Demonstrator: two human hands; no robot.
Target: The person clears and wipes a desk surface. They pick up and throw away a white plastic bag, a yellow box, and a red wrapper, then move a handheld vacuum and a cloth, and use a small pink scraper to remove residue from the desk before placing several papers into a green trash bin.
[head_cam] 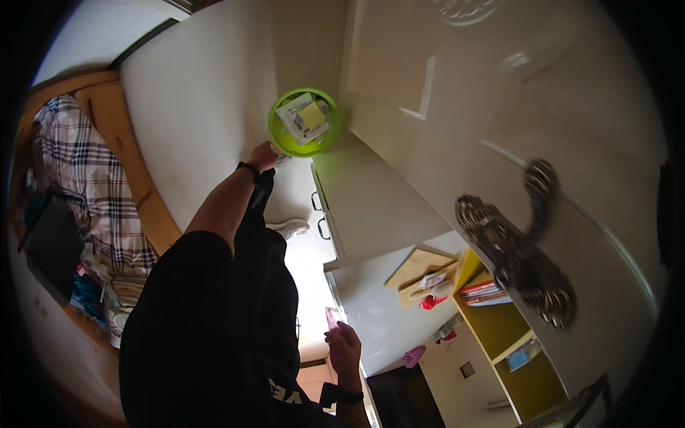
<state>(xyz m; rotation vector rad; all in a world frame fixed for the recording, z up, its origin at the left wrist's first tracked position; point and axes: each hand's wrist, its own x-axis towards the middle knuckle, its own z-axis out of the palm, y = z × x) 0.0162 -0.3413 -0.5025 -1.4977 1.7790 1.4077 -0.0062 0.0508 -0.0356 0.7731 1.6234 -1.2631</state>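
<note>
My left hand (265, 156), with a dark band at its wrist, grips the rim of a round green plastic bin (273, 131). Inside the bin lie a white package (291, 119) bearing writing, a yellow square piece (311, 115) and some clear wrapping. Lower in the picture, my right hand (345, 348) holds a thin pink piece (332, 316) between thumb and fingers; whether it is paper or plastic I cannot tell. A dark watch or band sits on that wrist. The bin is beside a white cabinet.
A white door with an ornate metal handle (508, 251) fills the right side. Black-handled drawers (323, 235) stand near my white shoes (294, 229). A yellow shelf (487, 326) holds books (484, 293). At left, a wooden bed frame (120, 144) carries a plaid blanket (101, 166).
</note>
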